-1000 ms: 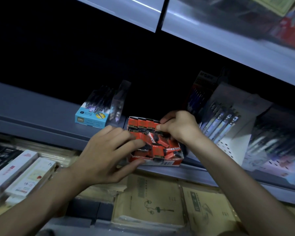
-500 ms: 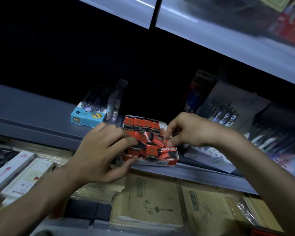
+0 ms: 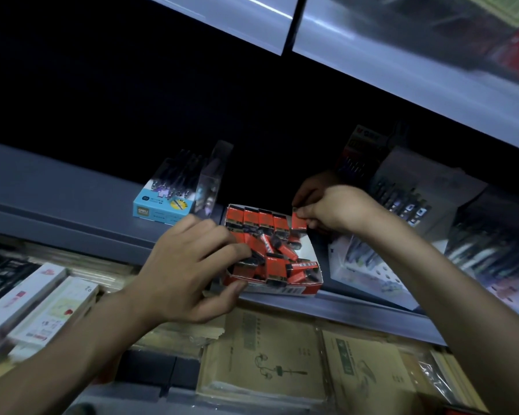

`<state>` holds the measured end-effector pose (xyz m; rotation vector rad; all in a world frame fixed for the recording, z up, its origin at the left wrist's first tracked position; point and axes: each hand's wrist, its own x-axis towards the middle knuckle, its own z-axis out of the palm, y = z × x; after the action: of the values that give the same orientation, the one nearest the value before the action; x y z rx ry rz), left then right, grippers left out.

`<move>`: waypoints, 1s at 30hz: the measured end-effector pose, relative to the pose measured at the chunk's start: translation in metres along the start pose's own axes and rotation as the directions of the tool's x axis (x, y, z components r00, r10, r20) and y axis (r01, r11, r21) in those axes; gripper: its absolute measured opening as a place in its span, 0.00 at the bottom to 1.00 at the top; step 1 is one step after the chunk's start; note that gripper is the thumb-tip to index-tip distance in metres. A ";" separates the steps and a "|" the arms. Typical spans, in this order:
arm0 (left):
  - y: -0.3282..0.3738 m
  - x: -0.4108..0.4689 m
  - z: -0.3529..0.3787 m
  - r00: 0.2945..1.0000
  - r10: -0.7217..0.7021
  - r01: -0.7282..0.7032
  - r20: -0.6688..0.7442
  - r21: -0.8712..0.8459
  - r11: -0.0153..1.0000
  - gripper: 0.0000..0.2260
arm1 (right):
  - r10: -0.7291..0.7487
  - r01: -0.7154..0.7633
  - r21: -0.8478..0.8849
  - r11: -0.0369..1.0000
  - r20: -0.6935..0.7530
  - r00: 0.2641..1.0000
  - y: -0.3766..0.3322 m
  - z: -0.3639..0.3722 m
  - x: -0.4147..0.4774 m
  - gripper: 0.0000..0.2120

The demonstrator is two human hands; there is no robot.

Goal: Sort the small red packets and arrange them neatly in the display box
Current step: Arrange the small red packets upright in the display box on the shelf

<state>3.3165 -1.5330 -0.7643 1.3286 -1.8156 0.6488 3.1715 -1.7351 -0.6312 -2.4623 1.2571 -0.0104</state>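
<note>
Stationery shelving, viewed from head height and read from left to right. Long white cardboard boxes (image 3: 27, 301) lay on the lower tier, and a light-blue cardboard pen box (image 3: 162, 205) stood on the grey metal shelf (image 3: 57, 190). The left hand (image 3: 186, 271) gripped the red-and-white cardboard display box (image 3: 282, 290), its fingers (image 3: 222, 244) curled over the left wall onto loose packets and its thumb pressed against the front wall. Inside, upright small red packets (image 3: 258, 218) formed a tidy row along the back wall, while jumbled red packets (image 3: 277, 256) lay at all angles in the middle and front. The right hand (image 3: 333, 211), the nearer to the row's right end, pinched a single red packet (image 3: 298, 223) between thumb and fingers (image 3: 307, 212). Its long axis was roughly upright, and it sat just beside the last packet in the row. The slot it needed appeared to lie directly beneath those fingers. Pen display racks (image 3: 408, 202) stood just beside the box on the right, brown kraft notebooks (image 3: 267, 360) lay on the tier below, and the recess behind was dark.
</note>
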 end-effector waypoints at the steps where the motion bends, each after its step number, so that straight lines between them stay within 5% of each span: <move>1: 0.000 0.000 0.000 1.000 0.002 -0.002 0.001 0.004 1.000 0.17 | -0.004 0.004 -0.009 1.000 0.021 1.000 -0.001 0.000 0.000 0.06; 21: 0.000 -0.001 0.001 1.000 -0.007 0.007 0.007 0.000 1.000 0.16 | -0.058 0.052 -0.105 0.993 -0.051 0.997 0.008 0.006 -0.007 0.07; 30: 0.001 -0.001 0.001 1.000 -0.002 0.002 -0.012 0.000 1.000 0.15 | -0.230 0.189 -0.210 0.959 -0.193 0.954 0.014 0.015 -0.025 0.07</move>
<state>3.3152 -1.5334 -0.7657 1.3237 -1.8049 0.6538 3.1482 -1.7180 -0.6461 -2.8149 1.1152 -0.2309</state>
